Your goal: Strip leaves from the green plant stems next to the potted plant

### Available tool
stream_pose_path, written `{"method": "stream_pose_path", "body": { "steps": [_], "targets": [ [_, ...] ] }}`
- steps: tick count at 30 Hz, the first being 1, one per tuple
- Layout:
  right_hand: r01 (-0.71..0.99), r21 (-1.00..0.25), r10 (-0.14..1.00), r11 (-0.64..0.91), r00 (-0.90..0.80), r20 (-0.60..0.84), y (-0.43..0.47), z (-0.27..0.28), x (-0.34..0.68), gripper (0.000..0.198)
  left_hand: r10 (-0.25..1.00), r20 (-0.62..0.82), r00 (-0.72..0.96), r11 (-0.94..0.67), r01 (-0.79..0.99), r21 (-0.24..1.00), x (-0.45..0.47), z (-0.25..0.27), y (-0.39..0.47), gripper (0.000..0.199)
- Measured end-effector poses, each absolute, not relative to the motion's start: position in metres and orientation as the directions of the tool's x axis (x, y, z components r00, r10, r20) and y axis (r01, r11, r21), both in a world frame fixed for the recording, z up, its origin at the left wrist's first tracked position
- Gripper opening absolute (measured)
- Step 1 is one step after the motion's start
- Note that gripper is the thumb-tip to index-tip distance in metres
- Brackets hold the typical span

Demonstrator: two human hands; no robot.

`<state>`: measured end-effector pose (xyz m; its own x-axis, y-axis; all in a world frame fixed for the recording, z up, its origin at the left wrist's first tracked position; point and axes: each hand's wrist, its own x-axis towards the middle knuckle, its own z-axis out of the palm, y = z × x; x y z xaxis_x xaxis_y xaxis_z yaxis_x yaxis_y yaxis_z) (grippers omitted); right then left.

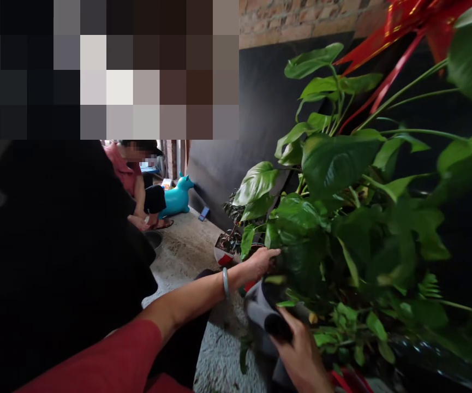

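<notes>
1. Our left hand (260, 263) reaches into the big leafy plant (342, 218), fingers closed on a leaf or stem low in the foliage (a pale bangle (225, 283) sits on that wrist).
2. Our right hand (303, 357) grips a grey cloth (262, 311), bunched up just under the leaves.
3. The plant stands at our right, against a black wall (260, 109), with red ribbon (407, 33) above.
4. A small potted plant (227, 248) sits on the floor just beyond our left hand.
5. Further back, another person (137, 180) crouches beside a teal toy animal (177, 197).

red sleeve (113, 355), pale bangle (225, 283)
</notes>
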<state>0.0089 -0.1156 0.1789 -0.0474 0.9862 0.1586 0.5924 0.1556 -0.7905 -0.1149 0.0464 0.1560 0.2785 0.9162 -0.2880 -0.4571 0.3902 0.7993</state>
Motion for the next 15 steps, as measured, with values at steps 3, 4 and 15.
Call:
{"method": "stream_pose_path", "body": {
  "steps": [3,4,15],
  "targets": [
    [0.469,-0.883,1.000,0.002,0.023,0.014,-0.150,0.186,0.037,0.032,0.920,-0.270,0.286,0.382,-0.488,0.785,-0.124,0.156,0.047,0.012],
    [0.477,-0.878,0.990,-0.041,0.138,0.029,-0.156,0.200,0.048,0.037,0.916,-0.272,0.296,0.389,-0.484,0.784,-0.125,0.155,0.047,0.011],
    [0.589,-0.804,0.969,-0.086,0.238,0.070,-0.124,0.135,0.017,0.048,0.871,-0.305,0.384,0.441,-0.341,0.830,-0.139,0.122,0.047,0.019]
  ]
}}
